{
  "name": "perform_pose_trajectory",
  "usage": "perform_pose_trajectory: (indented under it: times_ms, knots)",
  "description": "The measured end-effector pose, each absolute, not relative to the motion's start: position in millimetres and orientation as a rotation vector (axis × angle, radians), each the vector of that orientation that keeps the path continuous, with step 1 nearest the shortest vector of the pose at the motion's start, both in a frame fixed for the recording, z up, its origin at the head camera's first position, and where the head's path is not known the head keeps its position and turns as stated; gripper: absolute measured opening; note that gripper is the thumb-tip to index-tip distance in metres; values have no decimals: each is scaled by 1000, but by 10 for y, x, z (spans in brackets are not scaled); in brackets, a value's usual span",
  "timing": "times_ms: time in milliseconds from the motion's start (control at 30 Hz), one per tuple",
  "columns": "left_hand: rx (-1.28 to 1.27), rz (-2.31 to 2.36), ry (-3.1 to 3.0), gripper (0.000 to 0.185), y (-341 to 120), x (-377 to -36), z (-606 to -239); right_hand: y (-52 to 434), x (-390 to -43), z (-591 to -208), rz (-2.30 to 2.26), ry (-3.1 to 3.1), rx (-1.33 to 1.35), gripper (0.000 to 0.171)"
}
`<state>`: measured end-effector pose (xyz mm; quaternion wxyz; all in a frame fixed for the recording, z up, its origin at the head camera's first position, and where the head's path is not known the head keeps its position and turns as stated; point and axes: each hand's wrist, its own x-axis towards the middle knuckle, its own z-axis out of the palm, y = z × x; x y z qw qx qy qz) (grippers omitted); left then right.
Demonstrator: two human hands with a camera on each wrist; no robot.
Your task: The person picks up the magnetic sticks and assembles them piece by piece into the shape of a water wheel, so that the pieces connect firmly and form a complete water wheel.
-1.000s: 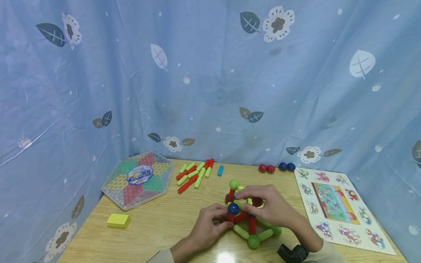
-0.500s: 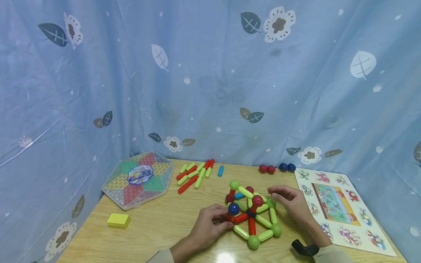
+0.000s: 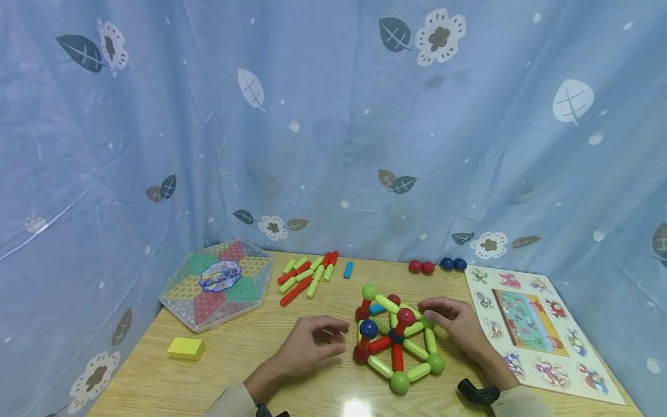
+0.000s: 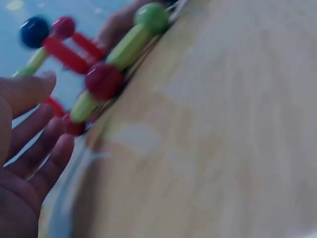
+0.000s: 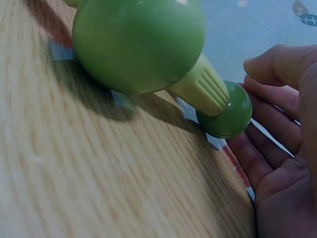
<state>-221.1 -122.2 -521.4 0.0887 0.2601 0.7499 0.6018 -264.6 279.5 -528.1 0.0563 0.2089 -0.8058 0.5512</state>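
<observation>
A structure of balls and sticks stands on the table, with a dark blue hub ball (image 3: 396, 336) at its middle. Green balls (image 3: 399, 382) and light-green sticks form its right side. On its left, a blue ball (image 3: 369, 329) tops an upright red stick above a dark red ball (image 3: 361, 354). A red ball (image 3: 406, 317) tops another red stick over the hub. My left hand (image 3: 311, 346) is just left of the structure, fingers spread and holding nothing. My right hand (image 3: 458, 327) is at the far-right green ball (image 5: 230, 111), loosely curved fingers beside it, thumb apart.
Loose red and light-green sticks (image 3: 304, 277) and one blue stick (image 3: 348, 270) lie at the back. Red balls (image 3: 421, 267) and blue balls (image 3: 453, 264) sit farther right. A hexagonal game board (image 3: 219, 281), a yellow block (image 3: 186, 348) and a picture puzzle board (image 3: 539, 333) lie around.
My right hand has withdrawn from above the structure to its right-hand green ball. My left hand has let go of the red stick under the blue ball and moved left.
</observation>
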Motion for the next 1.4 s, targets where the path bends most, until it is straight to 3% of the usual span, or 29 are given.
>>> perform_pose_trajectory:
  times_ms: [400,600,833,1067,1400]
  knots:
    - [802,1801,2017,51,-2246,-2491,-4990,2787,-2670,-5302,1666,-2465,635,19]
    - [767,1725,2086,51,-2517,-2705,-4874,2799,-2683,-5297,1671,-2449,652,19]
    - [657,1496,2535,40,-2404,-2898,-4872,2807,-2698,-5334,1735,-2433,659,19]
    - [666,875,3077,27,-2007,-2932,-4934,2807,-2680,-5342,1743,-2433,655,18]
    - [718,529,3260,19,-1817,-2974,-5027,2801,-2686,-5352,1749,-2437,638,18]
